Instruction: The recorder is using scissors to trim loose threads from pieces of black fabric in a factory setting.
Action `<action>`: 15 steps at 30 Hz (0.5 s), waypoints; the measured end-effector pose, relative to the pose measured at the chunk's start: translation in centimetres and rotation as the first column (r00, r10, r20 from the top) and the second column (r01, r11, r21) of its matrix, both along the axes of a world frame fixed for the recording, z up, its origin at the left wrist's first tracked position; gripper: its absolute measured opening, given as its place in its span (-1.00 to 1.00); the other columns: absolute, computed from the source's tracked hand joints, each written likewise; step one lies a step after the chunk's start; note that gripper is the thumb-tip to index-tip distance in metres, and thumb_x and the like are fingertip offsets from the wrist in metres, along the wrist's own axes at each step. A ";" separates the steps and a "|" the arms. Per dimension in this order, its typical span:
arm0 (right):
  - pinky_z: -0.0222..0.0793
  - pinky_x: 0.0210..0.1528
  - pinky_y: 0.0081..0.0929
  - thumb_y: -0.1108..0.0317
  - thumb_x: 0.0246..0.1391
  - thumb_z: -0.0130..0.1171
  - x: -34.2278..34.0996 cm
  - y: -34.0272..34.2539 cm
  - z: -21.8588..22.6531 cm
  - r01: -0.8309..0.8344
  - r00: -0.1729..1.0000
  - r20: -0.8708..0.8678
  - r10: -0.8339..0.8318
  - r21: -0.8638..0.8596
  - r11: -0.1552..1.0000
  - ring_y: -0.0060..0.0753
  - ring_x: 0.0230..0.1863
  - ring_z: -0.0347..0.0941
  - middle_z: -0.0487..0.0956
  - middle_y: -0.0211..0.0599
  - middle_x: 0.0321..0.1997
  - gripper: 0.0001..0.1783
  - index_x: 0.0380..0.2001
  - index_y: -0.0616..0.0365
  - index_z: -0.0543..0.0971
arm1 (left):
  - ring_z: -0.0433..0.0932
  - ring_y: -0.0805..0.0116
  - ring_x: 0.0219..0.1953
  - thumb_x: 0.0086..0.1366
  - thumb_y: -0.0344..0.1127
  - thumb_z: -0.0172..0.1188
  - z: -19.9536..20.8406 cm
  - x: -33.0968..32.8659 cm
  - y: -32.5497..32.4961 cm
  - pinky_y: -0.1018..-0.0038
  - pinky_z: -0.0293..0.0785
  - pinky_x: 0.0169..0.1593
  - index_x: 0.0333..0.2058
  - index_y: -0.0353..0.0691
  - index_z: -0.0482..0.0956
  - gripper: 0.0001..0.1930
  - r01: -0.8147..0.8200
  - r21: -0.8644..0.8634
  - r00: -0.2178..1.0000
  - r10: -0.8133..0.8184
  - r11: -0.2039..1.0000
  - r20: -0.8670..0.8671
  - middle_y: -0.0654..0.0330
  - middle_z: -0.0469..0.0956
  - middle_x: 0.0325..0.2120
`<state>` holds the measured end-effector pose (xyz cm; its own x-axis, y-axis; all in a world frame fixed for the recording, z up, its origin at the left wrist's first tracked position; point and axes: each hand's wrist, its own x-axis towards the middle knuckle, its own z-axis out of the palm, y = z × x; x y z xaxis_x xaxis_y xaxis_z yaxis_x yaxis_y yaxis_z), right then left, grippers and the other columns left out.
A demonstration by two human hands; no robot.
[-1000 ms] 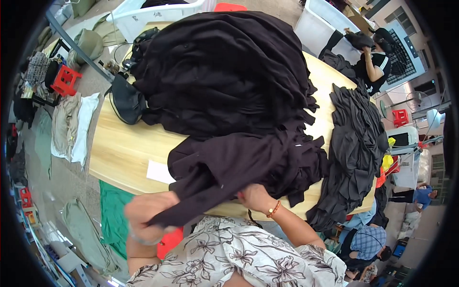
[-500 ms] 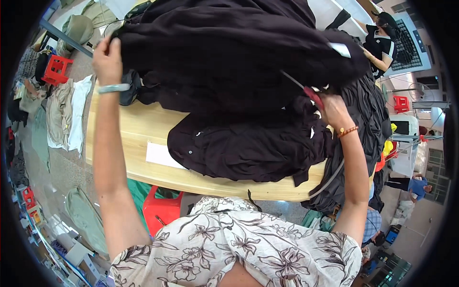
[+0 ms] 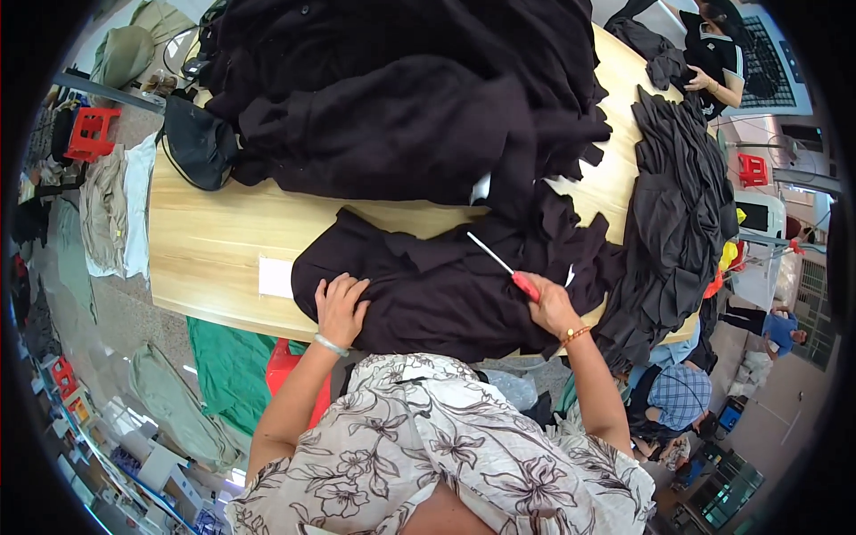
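Near the front of the table, a dark garment [image 3: 419,285] lies spread out. My left hand [image 3: 340,308] rests on its left part, fingers apart. Above the right part of this garment, my right hand [image 3: 553,306] is closed around red-handled scissors [image 3: 524,283], whose slim blade points up and to the left. A small white tag [image 3: 571,275] shows near that hand. Farther back lies a heap of dark garments [image 3: 374,134], with one lying loosely at its front and a white label [image 3: 481,188] at its edge.
White paper [image 3: 275,277] lies left of the garment on the wooden table [image 3: 205,241]. Dark clothes [image 3: 673,223] are piled along the right edge. A black cap-like item [image 3: 198,143] sits at the left. Beyond the table's far right, another person [image 3: 713,67] handles dark cloth.
The dark garment held up between my hands now lies on the heap at the back. Both hands have come down toward me, the left onto the front garment. The scissors stay in my right hand.
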<state>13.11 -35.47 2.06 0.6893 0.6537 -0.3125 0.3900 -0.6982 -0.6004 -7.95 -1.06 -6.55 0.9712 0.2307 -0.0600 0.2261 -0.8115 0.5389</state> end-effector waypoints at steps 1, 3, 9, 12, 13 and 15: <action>0.43 0.07 -0.21 0.60 -0.11 0.07 -0.9 -0.4 -0.4 0.035 0.999 -0.033 -0.035 -0.006 0.999 0.03 0.01 0.50 0.58 -0.08 -0.03 -0.44 0.05 0.04 0.51 | 0.37 0.18 0.15 0.06 -0.30 0.32 0.2 -0.5 0.0 -0.02 0.08 0.25 -0.01 -0.05 0.53 -0.54 -0.003 0.005 1.000 0.004 1.000 -0.024 0.19 0.47 -0.07; 0.42 0.09 -0.21 0.60 -0.10 0.07 -1.8 -0.3 -0.3 0.063 0.997 -0.039 -0.064 -0.037 0.997 0.03 0.03 0.48 0.57 -0.09 -0.01 -0.44 0.06 0.03 0.50 | 0.37 0.17 0.14 0.05 -0.30 0.34 0.7 -0.3 -0.1 -0.03 0.08 0.25 -0.01 -0.05 0.53 -0.53 -0.038 -0.021 0.996 0.036 0.999 -0.077 0.19 0.47 -0.06; 0.42 0.07 -0.23 0.60 -0.09 0.09 -1.4 1.2 1.4 0.009 0.998 0.065 -0.002 -0.101 0.995 -0.03 0.02 0.46 0.56 -0.18 0.01 -0.43 0.08 0.05 0.48 | 0.38 0.09 0.10 -0.04 -0.30 0.40 5.2 7.0 -0.9 0.23 0.24 0.11 0.07 -0.14 0.44 -0.37 0.126 0.007 0.976 -0.126 0.992 0.177 0.09 0.40 0.04; 0.43 0.03 -0.22 0.58 -0.09 0.11 0.0 2.6 2.0 -0.084 0.988 0.112 0.103 -0.163 0.983 -0.06 -0.01 0.46 0.56 -0.19 0.01 -0.46 0.05 0.05 0.49 | 0.41 0.14 -0.05 -0.02 -0.42 0.28 1.5 9.1 -1.8 0.24 0.29 0.02 -0.02 -0.10 0.53 -0.51 0.231 0.016 0.970 -0.229 0.973 -0.080 0.15 0.47 -0.17; 0.44 -0.01 -0.26 0.58 -0.09 0.09 0.5 3.1 2.0 -0.127 0.973 0.172 0.155 -0.163 0.978 -0.08 -0.08 0.48 0.58 -0.17 -0.03 -0.52 0.00 0.13 0.51 | 0.41 0.15 -0.06 -0.01 -0.45 0.24 0.5 9.4 -1.9 0.25 0.29 0.01 -0.05 -0.09 0.56 -0.55 0.230 0.021 0.967 -0.226 0.973 -0.121 0.17 0.48 -0.19; 0.43 -0.02 -0.28 0.58 -0.09 0.07 1.8 3.5 1.7 -0.195 0.930 0.292 0.222 -0.119 0.974 -0.08 -0.08 0.47 0.58 -0.18 -0.04 -0.53 -0.02 0.15 0.52 | 0.43 0.13 -0.07 -0.01 -0.49 0.19 0.9 10.0 -2.1 0.25 0.33 -0.02 -0.15 -0.12 0.63 -0.63 0.235 0.014 0.971 -0.233 0.972 -0.057 0.17 0.50 -0.21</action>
